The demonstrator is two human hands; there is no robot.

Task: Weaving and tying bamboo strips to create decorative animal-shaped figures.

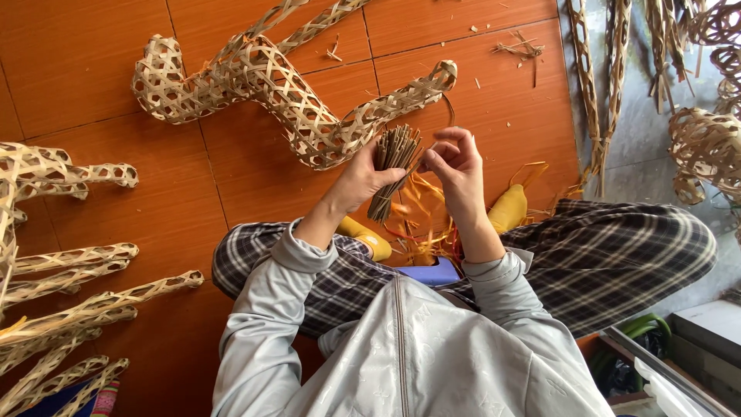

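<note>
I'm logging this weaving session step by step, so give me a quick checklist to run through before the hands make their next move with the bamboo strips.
1. Bundle of bamboo strips secured in the left hand: ok, the grip is closed around it.
2. Right hand on a single strip: cannot tell, the fingertips pinch at the bundle's edge but the strip count is too fine to see.
3. Woven bamboo frame within view ahead: ok, it lies on the orange tiled floor just beyond the hands.
4. Frame touched by either hand: not ok, both are apart from it.
5. Loose orange strips below the hands kept out of the way: cannot tell.
</note>
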